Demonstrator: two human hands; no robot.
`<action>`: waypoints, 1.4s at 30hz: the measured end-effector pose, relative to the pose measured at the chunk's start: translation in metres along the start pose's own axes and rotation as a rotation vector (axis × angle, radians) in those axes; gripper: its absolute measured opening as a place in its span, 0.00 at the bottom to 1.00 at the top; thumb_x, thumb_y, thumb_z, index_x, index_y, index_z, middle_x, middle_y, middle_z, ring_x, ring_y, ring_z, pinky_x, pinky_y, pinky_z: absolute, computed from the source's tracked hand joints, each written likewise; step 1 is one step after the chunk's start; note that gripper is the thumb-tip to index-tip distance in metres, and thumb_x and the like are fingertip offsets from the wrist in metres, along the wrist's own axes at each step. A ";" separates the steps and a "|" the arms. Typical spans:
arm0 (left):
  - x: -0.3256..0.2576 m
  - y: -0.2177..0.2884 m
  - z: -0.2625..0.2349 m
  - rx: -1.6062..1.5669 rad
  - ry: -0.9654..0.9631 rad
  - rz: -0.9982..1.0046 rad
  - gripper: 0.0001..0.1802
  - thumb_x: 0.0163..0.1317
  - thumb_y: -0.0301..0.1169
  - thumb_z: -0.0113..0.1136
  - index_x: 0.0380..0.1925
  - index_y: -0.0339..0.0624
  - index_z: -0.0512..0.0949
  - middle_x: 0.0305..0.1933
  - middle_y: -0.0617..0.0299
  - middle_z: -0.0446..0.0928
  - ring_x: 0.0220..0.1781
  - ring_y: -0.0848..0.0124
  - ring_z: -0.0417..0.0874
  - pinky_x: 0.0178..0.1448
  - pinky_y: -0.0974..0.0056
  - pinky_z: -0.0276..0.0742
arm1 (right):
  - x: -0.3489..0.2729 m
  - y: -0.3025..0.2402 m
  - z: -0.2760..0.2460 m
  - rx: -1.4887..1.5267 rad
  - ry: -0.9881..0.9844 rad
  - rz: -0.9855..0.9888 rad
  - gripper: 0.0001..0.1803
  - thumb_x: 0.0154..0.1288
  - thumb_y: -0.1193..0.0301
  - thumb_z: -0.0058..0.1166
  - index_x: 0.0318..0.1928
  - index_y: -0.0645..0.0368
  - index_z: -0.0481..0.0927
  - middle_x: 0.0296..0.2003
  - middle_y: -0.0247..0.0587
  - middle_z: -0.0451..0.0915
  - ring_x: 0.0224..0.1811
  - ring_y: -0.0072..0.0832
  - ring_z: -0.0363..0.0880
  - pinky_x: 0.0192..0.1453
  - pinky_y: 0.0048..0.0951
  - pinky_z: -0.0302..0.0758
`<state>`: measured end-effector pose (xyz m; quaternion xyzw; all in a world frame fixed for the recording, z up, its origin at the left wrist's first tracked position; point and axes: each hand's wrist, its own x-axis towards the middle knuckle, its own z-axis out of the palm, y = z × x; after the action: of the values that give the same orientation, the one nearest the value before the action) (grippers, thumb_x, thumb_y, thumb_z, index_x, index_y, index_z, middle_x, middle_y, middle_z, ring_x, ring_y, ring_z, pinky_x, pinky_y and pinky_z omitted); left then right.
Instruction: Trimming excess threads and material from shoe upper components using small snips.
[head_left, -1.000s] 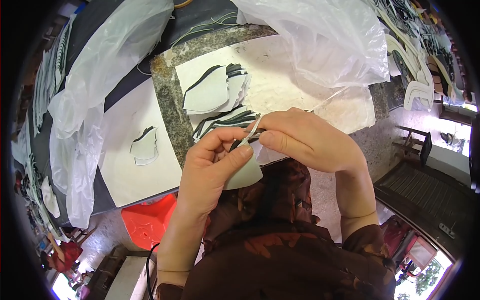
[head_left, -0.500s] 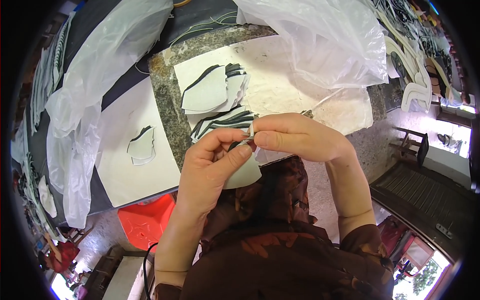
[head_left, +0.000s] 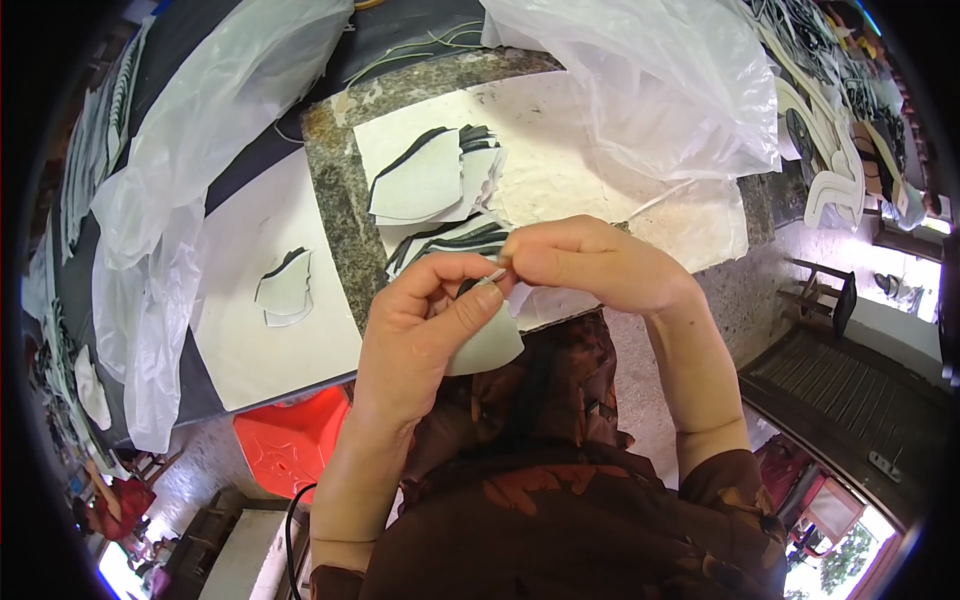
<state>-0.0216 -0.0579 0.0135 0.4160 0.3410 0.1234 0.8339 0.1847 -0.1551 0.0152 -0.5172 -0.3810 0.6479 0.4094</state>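
Over the table's near edge, my left hand (head_left: 412,325) pinches a pale grey-green cut piece (head_left: 488,345) with a dark edge between thumb and fingers. My right hand (head_left: 605,265) meets it at the piece's upper edge, thumb and fingers closed. Whatever lies between the right fingertips is hidden. Just beyond my hands lies a fanned pile of dark-edged pieces (head_left: 450,242). Behind that is a stack of similar pale pieces (head_left: 418,182). A couple of small matching pieces (head_left: 285,288) rest further left on a white sheet (head_left: 240,350).
Crumpled clear plastic (head_left: 670,90) covers the far right of the table, over a worn pale sheet (head_left: 545,130). More plastic (head_left: 160,220) drapes the left side. A red stool (head_left: 290,445) stands below the left edge. Pale curved parts (head_left: 835,185) hang at far right.
The right fingers have curled in tighter at the piece's edge. A thin white strip and a small metallic tip seen between the hands earlier no longer show clearly.
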 end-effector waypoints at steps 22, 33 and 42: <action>-0.031 0.029 -0.045 0.368 -0.156 0.017 0.27 0.64 0.24 0.70 0.65 0.39 0.78 0.58 0.61 0.80 0.54 0.77 0.79 0.57 0.70 0.76 | -0.026 -0.015 0.046 -0.901 -0.075 -0.352 0.14 0.58 0.69 0.64 0.46 0.47 0.82 0.32 0.33 0.80 0.39 0.37 0.81 0.46 0.40 0.73; -0.039 -0.019 -0.036 -0.028 -0.023 -0.080 0.06 0.71 0.22 0.65 0.46 0.35 0.81 0.37 0.63 0.84 0.39 0.79 0.84 0.44 0.73 0.79 | -0.031 0.006 0.062 -0.702 -0.038 -0.303 0.10 0.66 0.71 0.61 0.48 0.50 0.85 0.36 0.37 0.83 0.41 0.41 0.82 0.49 0.39 0.77; -0.046 -0.043 -0.038 0.542 0.052 0.256 0.13 0.64 0.24 0.72 0.46 0.38 0.79 0.36 0.63 0.80 0.33 0.75 0.79 0.39 0.69 0.75 | -0.039 0.021 0.070 -0.277 0.351 0.001 0.06 0.72 0.75 0.63 0.47 0.62 0.84 0.33 0.32 0.84 0.35 0.18 0.79 0.43 0.23 0.75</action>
<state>-0.0842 -0.0844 -0.0143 0.6597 0.3276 0.1427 0.6612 0.1184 -0.2039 0.0226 -0.6733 -0.3890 0.4897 0.3944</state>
